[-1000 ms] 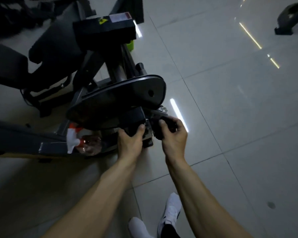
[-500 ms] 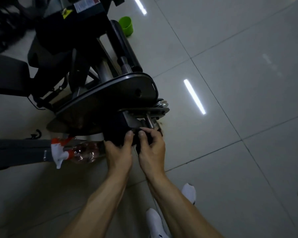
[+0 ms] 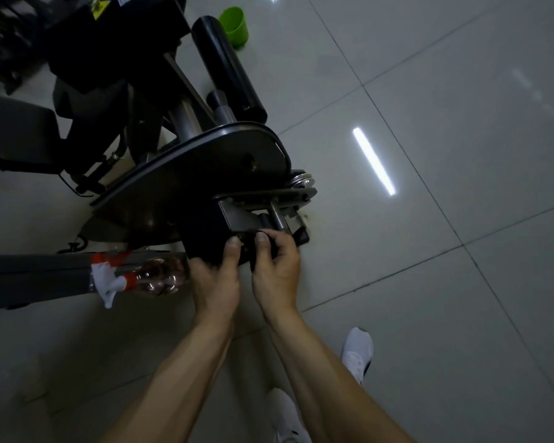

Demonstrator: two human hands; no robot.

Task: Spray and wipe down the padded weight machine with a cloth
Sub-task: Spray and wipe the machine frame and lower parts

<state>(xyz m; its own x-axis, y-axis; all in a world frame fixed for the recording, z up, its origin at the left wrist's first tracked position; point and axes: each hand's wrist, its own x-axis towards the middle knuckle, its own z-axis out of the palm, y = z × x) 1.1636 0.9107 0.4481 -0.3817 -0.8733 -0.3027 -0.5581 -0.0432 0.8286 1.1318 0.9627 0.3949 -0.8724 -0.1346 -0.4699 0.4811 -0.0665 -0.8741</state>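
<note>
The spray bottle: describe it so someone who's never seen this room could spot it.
Start at the dark weight machine on the pale tiled floor. By its lower grey frame rail, just left of the left hand, a spray bottle lies on its side. It's the only clear plastic thing there, with a white trigger head and red collar.

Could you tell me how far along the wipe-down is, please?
Spraying looks done: the bottle lies on the frame. In hand: left hand and right hand grip a dark pad; I cannot make out the cloth. Left: likely the roller and seat.
</note>
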